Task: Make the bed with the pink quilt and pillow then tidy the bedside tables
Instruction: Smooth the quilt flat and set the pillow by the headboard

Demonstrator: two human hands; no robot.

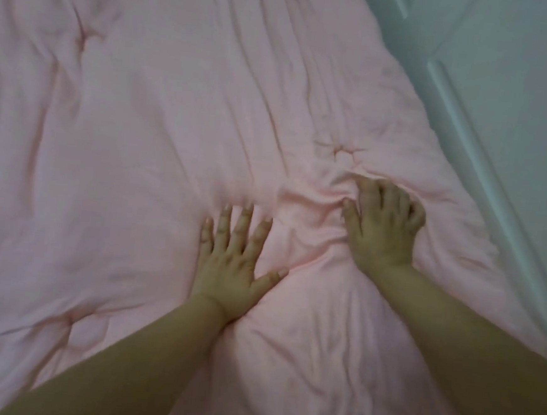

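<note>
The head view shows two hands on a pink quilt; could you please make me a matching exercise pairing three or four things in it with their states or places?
Column one:
1. left hand
2. right hand
3. pink quilt
4. pale panelled surface

Column two:
A. creased, spread under both hands
B. fingers curled, bunching fabric
C. along the quilt's right edge
D. flat, fingers spread

Pairs: 1-D, 2-B, 3-A, 4-C
</note>
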